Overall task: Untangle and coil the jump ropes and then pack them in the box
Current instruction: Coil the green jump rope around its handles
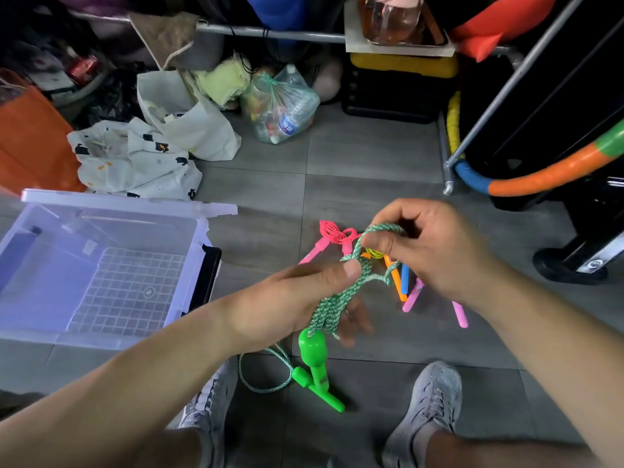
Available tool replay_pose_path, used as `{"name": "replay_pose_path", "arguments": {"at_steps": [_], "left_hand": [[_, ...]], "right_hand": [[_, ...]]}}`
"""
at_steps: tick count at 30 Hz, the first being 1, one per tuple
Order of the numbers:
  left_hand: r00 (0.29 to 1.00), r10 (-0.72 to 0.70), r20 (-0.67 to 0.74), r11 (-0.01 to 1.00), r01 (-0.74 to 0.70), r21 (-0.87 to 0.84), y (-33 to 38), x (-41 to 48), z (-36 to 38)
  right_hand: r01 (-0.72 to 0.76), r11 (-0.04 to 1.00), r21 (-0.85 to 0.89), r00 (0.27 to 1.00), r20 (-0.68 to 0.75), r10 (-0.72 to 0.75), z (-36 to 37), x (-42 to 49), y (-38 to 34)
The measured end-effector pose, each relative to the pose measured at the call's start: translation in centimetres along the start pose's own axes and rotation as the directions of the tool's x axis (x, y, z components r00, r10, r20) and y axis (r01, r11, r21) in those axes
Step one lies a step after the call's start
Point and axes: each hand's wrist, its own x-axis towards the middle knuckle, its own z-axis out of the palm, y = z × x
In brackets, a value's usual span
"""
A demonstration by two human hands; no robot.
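Note:
My left hand (297,298) grips several folded strands of a green-and-white braided jump rope (332,298), thumb pressed on top. My right hand (429,244) pinches a loop of the same rope above it. The rope's two bright green handles (314,363) hang and lie on the floor below my left hand, with a slack loop trailing left. Behind my hands lies a tangle of other ropes (337,233) with pink, orange and blue handles (403,285), partly hidden by my right hand. A clear plastic box (30,265) stands open at the left.
The box's lid (128,201) stands behind it. White bags (135,160), a bag of bottles (280,103) and an orange bag (30,140) crowd the back. A metal rack (489,106) and a coloured hoop (540,170) are at right. My grey shoes (429,410) are on the tiled floor.

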Motion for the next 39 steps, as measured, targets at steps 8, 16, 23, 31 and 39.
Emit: {"name": "replay_pose_path", "arguments": {"at_steps": [8, 16, 23, 31, 39], "left_hand": [[0.986, 0.120, 0.114, 0.898, -0.059, -0.436, 1.0, 0.0, -1.4], [0.993, 0.119, 0.025, 0.843, -0.088, -0.531, 1.2, 0.4, -2.2], [0.958, 0.166, -0.233, 0.815, -0.266, -0.515, 1.4, 0.8, -2.8], [0.953, 0.041, -0.300, 0.957, 0.049, 0.286, 0.5, 0.4, -1.2], [0.953, 0.074, -0.294, 0.990, -0.035, 0.137, 0.1, 0.7, -2.3]], "right_hand": [[-0.272, 0.946, 0.174, 0.960, 0.114, 0.255, 1.8, 0.1, 2.6], [-0.268, 0.958, -0.099, 0.927, 0.244, 0.285, 3.5, -1.1, 2.6], [-0.192, 0.949, -0.251, 0.866, 0.411, 0.284, 5.0, -2.4, 2.0], [-0.084, 0.927, -0.365, 0.889, 0.394, 0.235, 2.9, -1.9, 0.5], [-0.122, 0.884, -0.451, 0.963, 0.161, 0.215, 1.6, -1.2, 1.3]]}}
